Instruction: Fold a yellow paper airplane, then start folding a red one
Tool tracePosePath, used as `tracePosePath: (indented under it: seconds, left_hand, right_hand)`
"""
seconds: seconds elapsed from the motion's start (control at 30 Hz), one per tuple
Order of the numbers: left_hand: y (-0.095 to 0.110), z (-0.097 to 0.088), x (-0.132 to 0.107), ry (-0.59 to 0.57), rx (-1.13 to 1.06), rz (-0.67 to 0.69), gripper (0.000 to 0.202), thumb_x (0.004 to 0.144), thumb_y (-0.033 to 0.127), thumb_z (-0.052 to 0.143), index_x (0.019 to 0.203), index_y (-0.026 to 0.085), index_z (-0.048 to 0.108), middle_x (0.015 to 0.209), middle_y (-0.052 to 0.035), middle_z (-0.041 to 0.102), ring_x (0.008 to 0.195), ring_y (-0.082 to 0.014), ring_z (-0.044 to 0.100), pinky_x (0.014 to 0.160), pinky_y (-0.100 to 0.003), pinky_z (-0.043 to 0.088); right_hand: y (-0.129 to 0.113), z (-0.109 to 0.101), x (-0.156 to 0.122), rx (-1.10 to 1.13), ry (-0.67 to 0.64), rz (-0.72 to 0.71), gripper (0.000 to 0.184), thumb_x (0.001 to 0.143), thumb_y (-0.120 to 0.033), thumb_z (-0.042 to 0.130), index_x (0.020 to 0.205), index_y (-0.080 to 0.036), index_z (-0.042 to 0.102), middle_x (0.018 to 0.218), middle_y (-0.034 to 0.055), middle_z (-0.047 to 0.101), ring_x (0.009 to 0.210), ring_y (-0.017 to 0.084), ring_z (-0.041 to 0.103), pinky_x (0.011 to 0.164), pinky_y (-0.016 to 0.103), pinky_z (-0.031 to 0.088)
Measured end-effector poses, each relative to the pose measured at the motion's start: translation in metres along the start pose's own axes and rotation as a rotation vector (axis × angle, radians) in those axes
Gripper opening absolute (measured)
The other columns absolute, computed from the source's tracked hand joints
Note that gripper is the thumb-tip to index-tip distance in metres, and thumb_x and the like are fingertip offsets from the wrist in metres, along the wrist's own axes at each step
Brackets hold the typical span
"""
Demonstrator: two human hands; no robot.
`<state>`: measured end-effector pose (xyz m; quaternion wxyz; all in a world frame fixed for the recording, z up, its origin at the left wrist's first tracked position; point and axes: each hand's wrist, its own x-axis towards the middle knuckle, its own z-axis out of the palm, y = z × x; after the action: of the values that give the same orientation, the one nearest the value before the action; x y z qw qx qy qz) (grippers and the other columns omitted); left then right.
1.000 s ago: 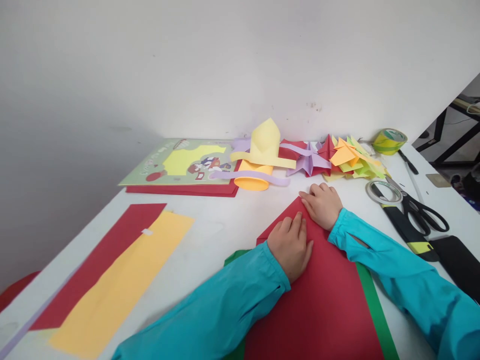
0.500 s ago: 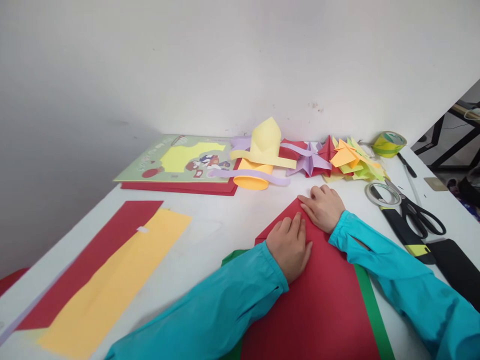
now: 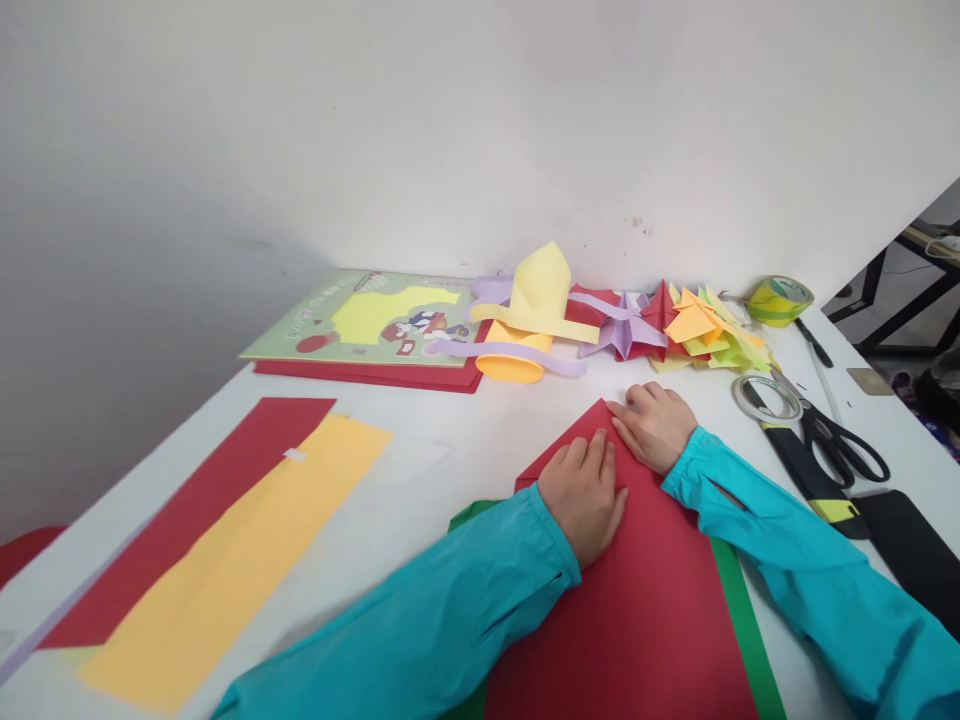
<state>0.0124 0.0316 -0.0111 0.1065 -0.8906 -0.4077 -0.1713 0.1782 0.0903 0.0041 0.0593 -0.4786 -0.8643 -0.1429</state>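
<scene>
A red paper sheet (image 3: 637,610) lies in front of me on a green sheet (image 3: 739,620), its far end folded to a point. My left hand (image 3: 583,492) rests flat on the red sheet with fingers stretched toward the tip. My right hand (image 3: 654,424) presses on the right folded edge near the tip, fingers flat and together. Neither hand holds anything up. Both arms wear teal sleeves.
Red and yellow paper strips (image 3: 217,540) lie at the left. A green booklet (image 3: 367,325) on red sheets sits at the back. Folded paper shapes (image 3: 622,320) line the wall. Tape rolls (image 3: 780,298), scissors (image 3: 832,440) and a black object (image 3: 911,540) are at the right.
The view has shifted slightly. Both hands stay pressed on the folded red sheet, hardly moved.
</scene>
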Motion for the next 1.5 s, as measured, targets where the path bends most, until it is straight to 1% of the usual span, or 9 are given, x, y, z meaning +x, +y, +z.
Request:
tracePosePath:
  seconds: [0.17,0.37,0.53,0.67,0.93,1.13,1.23,1.37,1.5]
  left_hand:
    - [-0.001,0.002,-0.001,0.024,0.001,0.003,0.05,0.086,0.034,0.049,0.117,-0.003,0.062,0.121,-0.0253,0.06,0.093,-0.0335,0.057,0.078,-0.043,0.047]
    - [-0.001,0.0,0.0,-0.039,-0.035,-0.001,0.051,0.086,0.033,0.048,0.12,-0.003,0.059,0.125,-0.0273,0.057,0.098,-0.0342,0.057,0.081,-0.044,0.047]
    - [-0.002,-0.001,0.0,-0.032,-0.04,-0.009,0.05,0.086,0.033,0.048,0.12,-0.002,0.06,0.125,-0.0257,0.058,0.098,-0.034,0.057,0.081,-0.045,0.047]
    - [-0.002,-0.001,0.0,-0.022,-0.041,-0.003,0.049,0.087,0.032,0.046,0.12,-0.002,0.059,0.124,-0.0263,0.058,0.098,-0.0339,0.056,0.079,-0.045,0.047]
    - [-0.001,0.008,-0.001,0.043,-0.012,-0.004,0.049,0.084,0.033,0.05,0.116,-0.002,0.062,0.122,-0.0259,0.059,0.096,-0.0344,0.056,0.079,-0.045,0.046]
    - [-0.002,0.003,0.0,0.001,-0.024,0.01,0.049,0.085,0.033,0.05,0.118,-0.003,0.061,0.123,-0.0263,0.059,0.098,-0.0345,0.056,0.08,-0.044,0.046]
    - [-0.003,0.0,0.0,-0.011,-0.031,0.015,0.049,0.086,0.032,0.049,0.119,-0.004,0.06,0.124,-0.0271,0.058,0.099,-0.0348,0.056,0.081,-0.044,0.046]
    - [-0.003,0.0,0.0,-0.011,-0.027,0.027,0.049,0.088,0.032,0.046,0.119,-0.004,0.06,0.123,-0.0272,0.058,0.098,-0.0343,0.056,0.08,-0.044,0.046]
    - [-0.002,0.009,-0.002,0.025,-0.028,0.007,0.049,0.087,0.033,0.047,0.118,-0.003,0.061,0.123,-0.0262,0.059,0.099,-0.0351,0.056,0.081,-0.045,0.046]
  right_hand:
    - [0.002,0.001,-0.008,0.004,0.03,-0.019,0.034,0.096,-0.033,0.04,0.113,-0.021,0.066,0.095,0.0104,0.062,0.086,0.023,0.048,0.067,0.034,0.032]
    - [0.004,0.0,-0.018,-0.015,0.084,-0.066,0.034,0.096,-0.031,0.039,0.105,-0.017,0.068,0.093,0.0099,0.064,0.086,0.022,0.05,0.068,0.034,0.032]
    - [0.003,-0.001,-0.021,-0.027,0.106,-0.084,0.032,0.095,-0.029,0.04,0.103,-0.015,0.068,0.093,0.0105,0.065,0.087,0.022,0.052,0.068,0.034,0.034]
    - [0.002,-0.001,-0.027,-0.02,0.141,-0.107,0.03,0.095,-0.027,0.041,0.098,-0.013,0.068,0.091,0.0102,0.065,0.087,0.021,0.053,0.069,0.034,0.036]
    - [0.007,-0.001,-0.046,-0.009,0.232,-0.106,0.026,0.094,-0.025,0.045,0.101,-0.014,0.068,0.099,0.0106,0.067,0.094,0.022,0.056,0.074,0.033,0.04]
    - [0.011,-0.005,-0.056,-0.023,0.271,-0.138,0.025,0.093,-0.023,0.047,0.098,-0.013,0.069,0.098,0.0112,0.068,0.092,0.022,0.058,0.076,0.034,0.043]
    - [0.012,-0.006,-0.061,-0.028,0.292,-0.179,0.026,0.093,-0.021,0.046,0.099,-0.011,0.069,0.101,0.012,0.069,0.094,0.023,0.06,0.078,0.034,0.046]
    - [0.015,-0.008,-0.068,-0.012,0.282,-0.235,0.027,0.092,-0.019,0.046,0.103,-0.01,0.069,0.107,0.0133,0.07,0.099,0.024,0.061,0.08,0.037,0.049]
    - [0.018,-0.011,-0.077,0.0,0.272,-0.263,0.025,0.091,-0.018,0.049,0.103,-0.01,0.07,0.107,0.0132,0.07,0.099,0.025,0.063,0.079,0.039,0.052]
